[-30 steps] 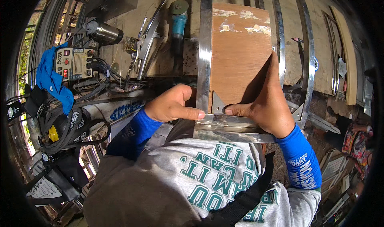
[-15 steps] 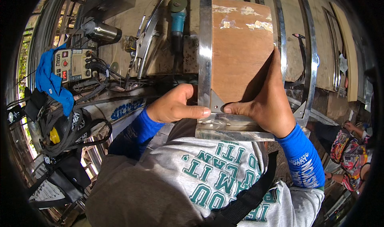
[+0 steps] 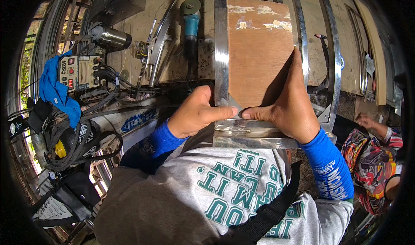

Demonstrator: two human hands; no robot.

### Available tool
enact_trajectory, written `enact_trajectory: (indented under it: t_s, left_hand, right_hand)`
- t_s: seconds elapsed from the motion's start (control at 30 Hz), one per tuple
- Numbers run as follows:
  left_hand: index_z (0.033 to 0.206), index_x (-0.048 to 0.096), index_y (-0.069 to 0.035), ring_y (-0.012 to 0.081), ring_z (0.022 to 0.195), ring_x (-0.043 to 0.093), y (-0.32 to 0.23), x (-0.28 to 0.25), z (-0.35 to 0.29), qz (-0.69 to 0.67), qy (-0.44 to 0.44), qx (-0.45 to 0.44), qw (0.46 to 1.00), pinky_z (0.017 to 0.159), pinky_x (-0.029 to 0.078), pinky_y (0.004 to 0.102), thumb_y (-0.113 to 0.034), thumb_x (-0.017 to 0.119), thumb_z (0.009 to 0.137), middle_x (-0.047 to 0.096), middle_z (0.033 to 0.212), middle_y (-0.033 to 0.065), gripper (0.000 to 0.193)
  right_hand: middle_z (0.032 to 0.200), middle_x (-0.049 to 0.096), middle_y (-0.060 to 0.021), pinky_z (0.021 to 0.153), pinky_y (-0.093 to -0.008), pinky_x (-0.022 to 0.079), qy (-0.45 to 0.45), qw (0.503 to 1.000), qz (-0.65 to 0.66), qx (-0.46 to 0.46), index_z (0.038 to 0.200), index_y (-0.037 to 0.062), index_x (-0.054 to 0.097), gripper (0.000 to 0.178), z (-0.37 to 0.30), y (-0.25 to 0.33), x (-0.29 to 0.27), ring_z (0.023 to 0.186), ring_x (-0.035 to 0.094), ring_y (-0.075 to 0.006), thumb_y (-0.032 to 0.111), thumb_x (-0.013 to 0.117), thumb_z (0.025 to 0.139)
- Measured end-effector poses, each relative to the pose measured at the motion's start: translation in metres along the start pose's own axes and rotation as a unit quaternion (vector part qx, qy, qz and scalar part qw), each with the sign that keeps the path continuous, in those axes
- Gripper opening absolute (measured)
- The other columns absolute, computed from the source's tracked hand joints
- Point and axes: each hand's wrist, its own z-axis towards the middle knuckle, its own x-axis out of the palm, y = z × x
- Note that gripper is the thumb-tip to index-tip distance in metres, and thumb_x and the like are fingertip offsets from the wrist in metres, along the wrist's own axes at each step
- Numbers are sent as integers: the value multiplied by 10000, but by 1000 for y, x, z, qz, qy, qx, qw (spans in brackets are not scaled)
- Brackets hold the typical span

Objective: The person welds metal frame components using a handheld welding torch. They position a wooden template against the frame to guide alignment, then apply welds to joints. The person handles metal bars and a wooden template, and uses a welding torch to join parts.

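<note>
A brown wooden board [image 3: 261, 59] with patches of torn pale residue at its far end lies within a shiny metal frame [image 3: 221, 42]. My left hand [image 3: 194, 113] grips the frame's near left corner. Its thumb presses on a small triangular corner plate [image 3: 234, 101], while its other fingers are hidden behind the rail. My right hand [image 3: 292, 109] spans the board's near right part, fingers stretched along the right edge and thumb on the near edge beside the plate. Both thumb tips almost meet.
An angle grinder [image 3: 191, 27] lies on the bench left of the frame. Farther left are a steel tumbler [image 3: 113, 35], a welding machine [image 3: 82, 72] with a blue cloth [image 3: 58, 91], and coiled cables [image 3: 75, 143]. Another person in a patterned shirt [image 3: 367, 158] is at the lower right.
My left hand has shifted right and slightly away from me, its thumb sliding onto the corner plate. My right hand stays nearly in place. The other person has moved an arm.
</note>
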Motion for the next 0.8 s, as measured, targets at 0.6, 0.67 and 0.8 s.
enact_trajectory:
  t_s: [0.6, 0.67, 0.8]
  left_hand:
    - [1376, 559, 69, 198, 1166, 629, 17, 0, 10, 19, 2, 76, 997, 1060, 471, 368, -143, 729, 828, 675, 1269, 137, 612]
    - [1375, 559, 69, 197, 1168, 626, 21, 0, 11, 20, -4, 91, 996, 1063, 468, 368, -145, 728, 823, 675, 1270, 139, 616]
    - [1373, 562, 70, 192, 1165, 621, 23, 3, 12, 7, -10, 113, 993, 1062, 464, 360, -138, 722, 811, 674, 1271, 138, 621]
  right_hand:
    - [1560, 385, -226, 1218, -406, 320, 38, 984, 169, 42, 1620, -38, 41, 1268, -2, 1, -7, 1460, 384, -285, -15, 909, 696]
    - [1565, 383, -223, 1225, -409, 308, 40, 981, 183, 41, 1619, -42, 59, 1255, -3, 0, -8, 1462, 382, -287, -9, 911, 699]
    - [1578, 375, -218, 1236, -410, 282, 43, 981, 184, 41, 1616, -46, 90, 1203, -4, -1, -10, 1474, 368, -284, -11, 895, 723]
